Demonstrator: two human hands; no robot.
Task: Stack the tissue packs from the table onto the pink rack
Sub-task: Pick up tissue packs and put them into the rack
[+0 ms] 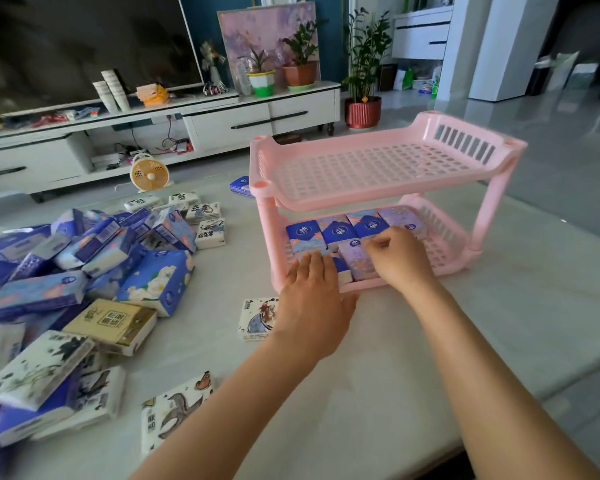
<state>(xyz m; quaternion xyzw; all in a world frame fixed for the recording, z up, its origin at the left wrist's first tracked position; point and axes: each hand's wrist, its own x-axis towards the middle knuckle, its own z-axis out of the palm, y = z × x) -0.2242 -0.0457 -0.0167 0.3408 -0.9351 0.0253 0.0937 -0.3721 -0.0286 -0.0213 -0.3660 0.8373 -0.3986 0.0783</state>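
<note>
Head view shows the left hand (314, 296) lying flat, fingers straight, on a front-row pack (343, 273) in the lower tier of the pink rack (268, 233), while the right hand (400, 261) nips the far edge of the lilac pack (355, 263) beside it with curled fingertips. Pushing too hard could shove the back row (338, 230) askew or slide the light rack across the table (465, 323). Counted: two tiers, four packs behind, at least two in front, and well over twenty loose tissue packs (84, 258) heaped on the left.
</note>
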